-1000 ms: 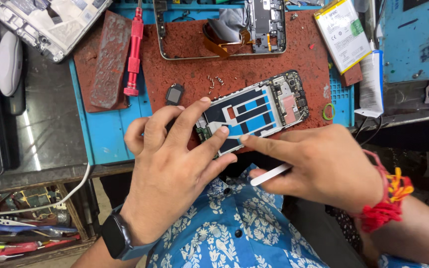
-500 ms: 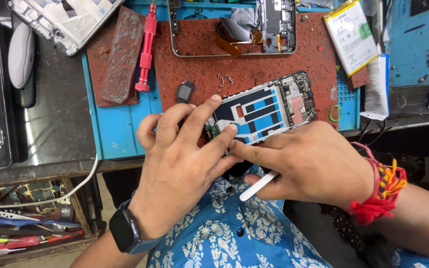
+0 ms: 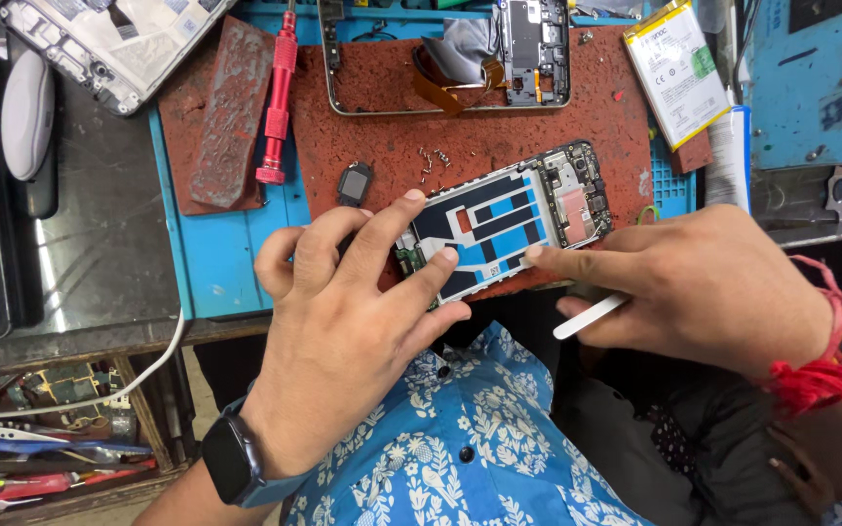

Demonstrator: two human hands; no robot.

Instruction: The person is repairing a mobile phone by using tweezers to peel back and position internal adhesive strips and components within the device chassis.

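1. Left hand [image 3: 343,331] fingers pinned the opened phone frame [image 3: 504,219], centre of frame, overhanging the worktop [image 3: 226,263] edge; slipping could drop it.
2. Right hand [image 3: 694,287] gripped a white pry tool [image 3: 589,317]; its forefinger pressing the frame risked damaging exposed parts.

Red screwdriver [image 3: 276,97]; perhaps rust-brown mat [image 3: 382,136].
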